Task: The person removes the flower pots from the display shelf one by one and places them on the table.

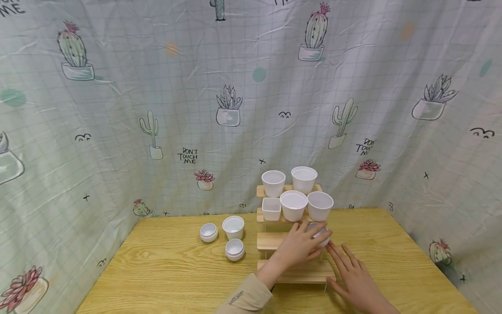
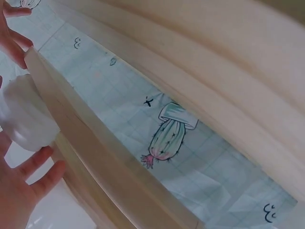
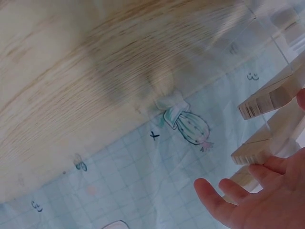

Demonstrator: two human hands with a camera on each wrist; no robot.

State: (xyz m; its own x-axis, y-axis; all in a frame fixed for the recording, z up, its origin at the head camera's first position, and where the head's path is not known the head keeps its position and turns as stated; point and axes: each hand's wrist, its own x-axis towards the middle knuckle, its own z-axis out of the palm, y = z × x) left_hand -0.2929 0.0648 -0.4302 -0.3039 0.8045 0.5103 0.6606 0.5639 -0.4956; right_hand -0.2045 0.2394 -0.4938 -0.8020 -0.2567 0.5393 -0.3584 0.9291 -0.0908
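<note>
Your left hand (image 1: 300,244) grips a small white cup (image 1: 319,233) on the stepped wooden rack (image 1: 270,240), lower centre of frame. Your right hand (image 1: 354,279) lies flat just right of it, fingers straight, at the rack's lowest step. Five white cups (image 1: 294,205) fill the top two steps. Three small pots (image 1: 229,235) stand on the table (image 1: 157,266), left of the rack.

Five cups (image 1: 298,192) stand on the far steps of the tiered shelf (image 1: 270,240). Left of it, three pots (image 1: 229,237) sit on the table (image 1: 164,270).
</note>
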